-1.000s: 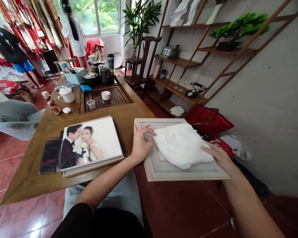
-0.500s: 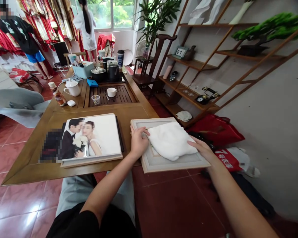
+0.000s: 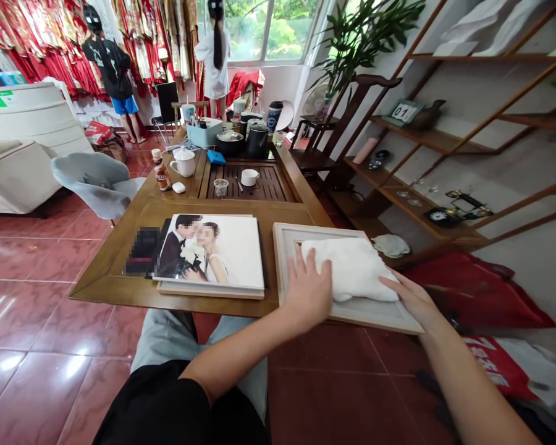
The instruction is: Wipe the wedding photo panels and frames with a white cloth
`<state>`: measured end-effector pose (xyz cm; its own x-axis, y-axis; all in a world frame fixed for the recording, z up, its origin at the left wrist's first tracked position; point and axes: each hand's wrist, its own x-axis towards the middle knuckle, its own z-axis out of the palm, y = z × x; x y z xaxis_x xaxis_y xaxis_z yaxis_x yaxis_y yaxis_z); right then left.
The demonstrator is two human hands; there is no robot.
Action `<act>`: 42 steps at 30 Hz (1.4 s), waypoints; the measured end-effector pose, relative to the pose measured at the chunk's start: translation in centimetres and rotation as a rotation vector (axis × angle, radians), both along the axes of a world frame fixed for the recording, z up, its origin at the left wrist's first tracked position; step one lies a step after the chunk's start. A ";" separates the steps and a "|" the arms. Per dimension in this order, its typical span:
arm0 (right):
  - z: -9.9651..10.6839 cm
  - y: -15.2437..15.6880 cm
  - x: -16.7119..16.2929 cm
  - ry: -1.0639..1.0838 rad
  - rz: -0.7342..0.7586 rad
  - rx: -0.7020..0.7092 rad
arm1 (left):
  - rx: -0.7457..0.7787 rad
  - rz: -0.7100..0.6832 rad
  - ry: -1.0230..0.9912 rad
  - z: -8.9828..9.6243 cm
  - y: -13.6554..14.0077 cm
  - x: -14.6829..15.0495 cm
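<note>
A light wooden picture frame (image 3: 287, 253) lies at the table's right corner, its front part jutting past the edge. On it rests a folded white cloth (image 3: 352, 266), which hides much of the panel. My left hand (image 3: 308, 284) has its fingers spread over the cloth's left side. At the frame's right side, my right hand (image 3: 412, 300) grips the edge, its thumb lying against the cloth and its other fingers hidden. Left of the frame, a photo print of a couple (image 3: 234, 253) sits on another pale frame (image 3: 213, 293).
The wooden table (image 3: 111, 278) also carries a white teapot (image 3: 184, 162), a bottle (image 3: 160, 170), a cup (image 3: 249, 178) and a blue box (image 3: 204, 133). Shelves (image 3: 445, 145) and red bags (image 3: 486, 290) stand right. Two people are at the back near a clothes rack.
My left hand has left the frame's left edge and moved right onto the cloth, fingers spreading. My right hand keeps its hold. The camera view has turned left.
</note>
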<state>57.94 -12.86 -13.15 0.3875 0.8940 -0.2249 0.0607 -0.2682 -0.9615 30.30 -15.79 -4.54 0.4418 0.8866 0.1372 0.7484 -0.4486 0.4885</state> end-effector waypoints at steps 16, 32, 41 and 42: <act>4.2 2.2 -6.4 -0.610 0.023 0.355 | 0.378 -0.475 -0.051 9.9 5.5 -25.5; 4.4 2.1 -12.7 -1.195 0.393 0.552 | 0.160 -0.451 -0.059 3.6 9.6 -31.6; 9.9 7.1 -21.8 -1.067 0.147 0.992 | 0.167 -0.163 -0.004 2.3 10.2 -33.2; 10.9 7.7 -23.7 -1.048 0.248 1.134 | 0.162 -0.141 0.005 2.2 10.3 -33.4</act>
<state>34.21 -5.18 -2.23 -0.2428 0.4661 0.8508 0.7384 0.6575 -0.1495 -3.10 -5.48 -2.33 0.5606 0.7825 0.2709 0.6749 -0.6213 0.3981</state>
